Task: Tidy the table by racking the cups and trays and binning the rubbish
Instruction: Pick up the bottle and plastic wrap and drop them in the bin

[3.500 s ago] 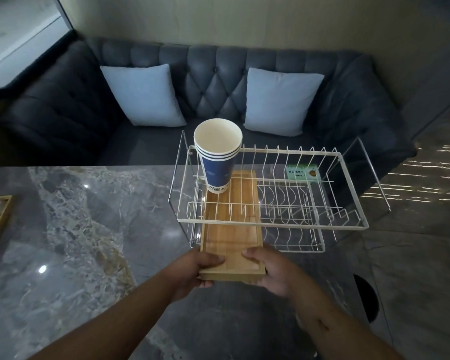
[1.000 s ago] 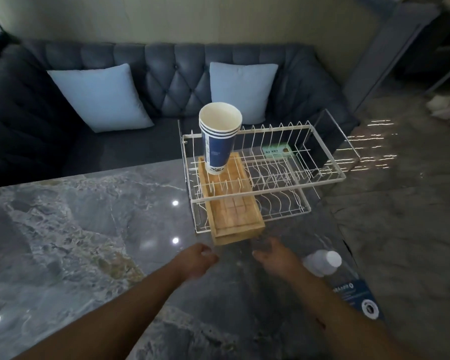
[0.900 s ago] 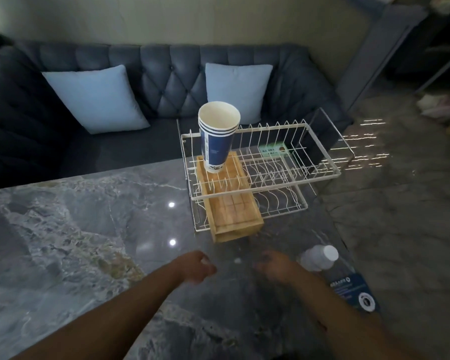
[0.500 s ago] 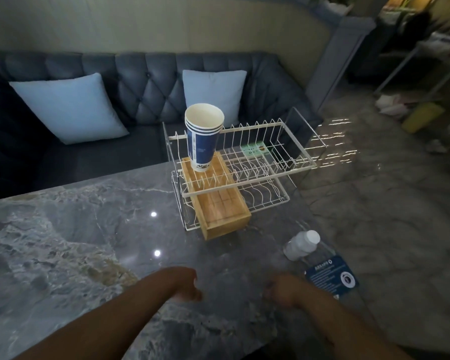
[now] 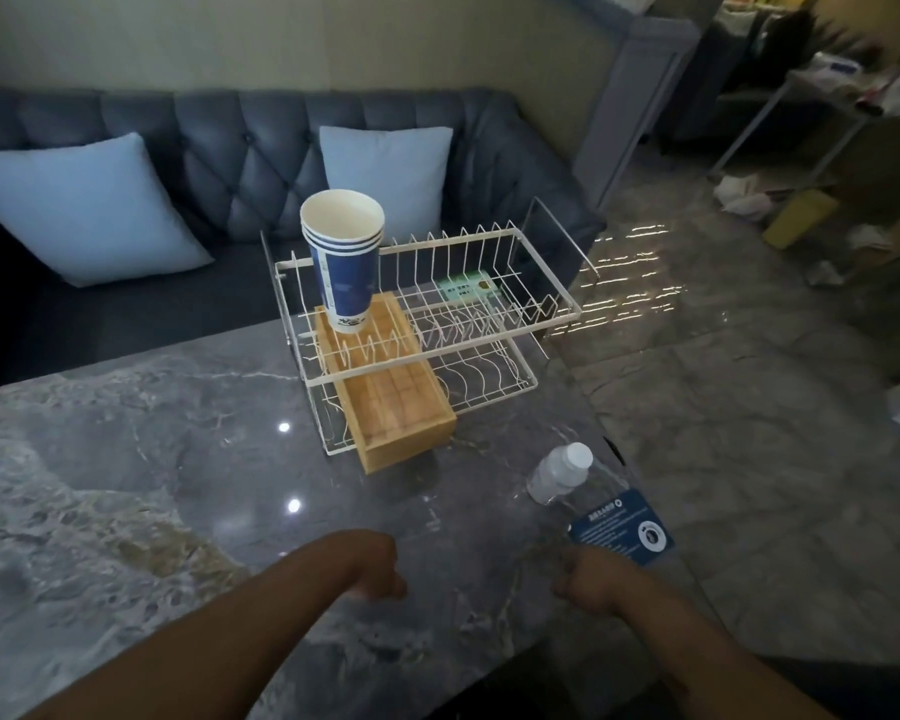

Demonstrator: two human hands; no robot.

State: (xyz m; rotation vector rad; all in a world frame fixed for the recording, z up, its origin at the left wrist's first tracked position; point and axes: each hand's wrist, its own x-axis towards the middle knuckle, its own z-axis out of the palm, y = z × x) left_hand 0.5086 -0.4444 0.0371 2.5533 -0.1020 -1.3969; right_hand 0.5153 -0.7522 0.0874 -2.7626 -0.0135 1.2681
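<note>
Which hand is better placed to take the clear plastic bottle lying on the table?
Probably the right hand: it is just beside the clear plastic bottle with the blue label. The left hand is farther off, toward the table's middle.

Home living room: tufted sofa (image 5: pixel 240 132), cushions (image 5: pixel 81 205), marble table (image 5: pixel 126 459), tiled floor (image 5: pixel 723 381).

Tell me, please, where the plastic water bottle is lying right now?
The plastic water bottle lies on its side at the table's right edge, just ahead of the right hand and near the wooden tray.
</note>
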